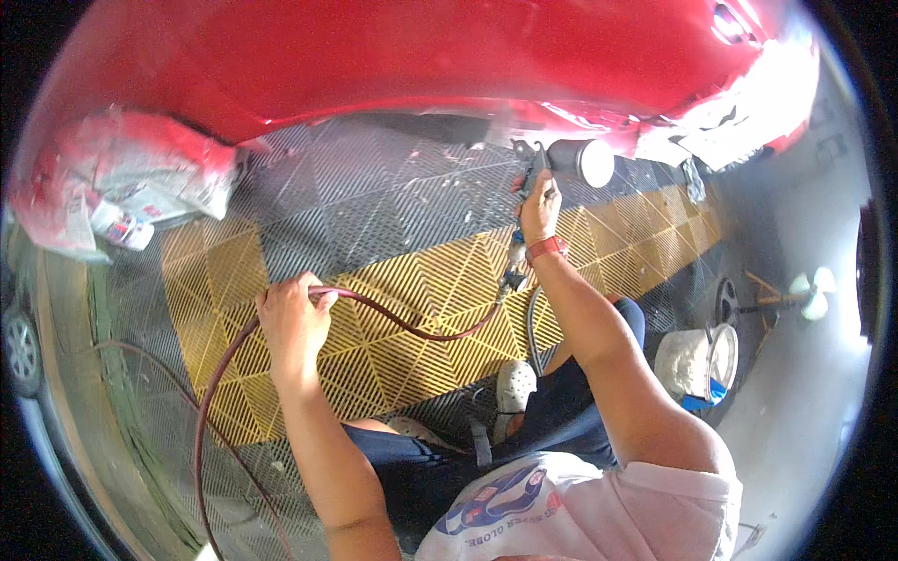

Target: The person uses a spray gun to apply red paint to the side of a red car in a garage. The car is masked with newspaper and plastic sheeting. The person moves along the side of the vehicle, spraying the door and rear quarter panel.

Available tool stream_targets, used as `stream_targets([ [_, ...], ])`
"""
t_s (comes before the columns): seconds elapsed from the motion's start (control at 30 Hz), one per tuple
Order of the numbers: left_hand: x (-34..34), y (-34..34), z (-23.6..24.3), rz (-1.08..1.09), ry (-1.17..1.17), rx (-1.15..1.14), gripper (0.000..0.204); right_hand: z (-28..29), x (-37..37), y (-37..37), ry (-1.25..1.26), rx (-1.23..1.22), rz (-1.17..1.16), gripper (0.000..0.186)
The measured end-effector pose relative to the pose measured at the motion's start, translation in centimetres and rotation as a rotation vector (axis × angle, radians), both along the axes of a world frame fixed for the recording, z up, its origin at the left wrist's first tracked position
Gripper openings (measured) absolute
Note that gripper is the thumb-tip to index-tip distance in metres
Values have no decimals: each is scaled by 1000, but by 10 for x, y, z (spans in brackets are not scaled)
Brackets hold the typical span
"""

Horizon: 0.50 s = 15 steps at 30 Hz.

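My right hand is closed round a dark spray gun with a cylindrical cup, held just below the red car body panel. A fitting below the gun joins it to a maroon hose. My left hand grips that hose, which loops down to the lower left. Masking paper, dusted red, covers the car at the left, with a small white container beside it. More pale covering lies along the panel's lower right.
Gray and yellow grid floor tiles are under me. A white bucket with something blue stands at my right, near a pale fan-like object and a gray wall. A wheel shows at the far left.
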<state>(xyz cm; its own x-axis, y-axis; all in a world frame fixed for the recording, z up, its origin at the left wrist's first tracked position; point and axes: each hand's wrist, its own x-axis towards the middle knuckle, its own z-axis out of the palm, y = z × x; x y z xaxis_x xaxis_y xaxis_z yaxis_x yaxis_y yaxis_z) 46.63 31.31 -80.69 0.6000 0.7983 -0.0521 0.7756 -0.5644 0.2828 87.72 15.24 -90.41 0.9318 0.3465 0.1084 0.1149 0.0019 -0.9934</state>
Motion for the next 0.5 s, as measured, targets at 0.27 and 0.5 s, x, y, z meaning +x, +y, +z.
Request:
stream_targets([
  [0.27,92,-30,-5,-183,-27,-64,19,12,174,-115,-59,-90,-237,77],
  [0.5,157,-77,-3,-361,-157,198,25,30,273,-174,2,-64,-401,83],
])
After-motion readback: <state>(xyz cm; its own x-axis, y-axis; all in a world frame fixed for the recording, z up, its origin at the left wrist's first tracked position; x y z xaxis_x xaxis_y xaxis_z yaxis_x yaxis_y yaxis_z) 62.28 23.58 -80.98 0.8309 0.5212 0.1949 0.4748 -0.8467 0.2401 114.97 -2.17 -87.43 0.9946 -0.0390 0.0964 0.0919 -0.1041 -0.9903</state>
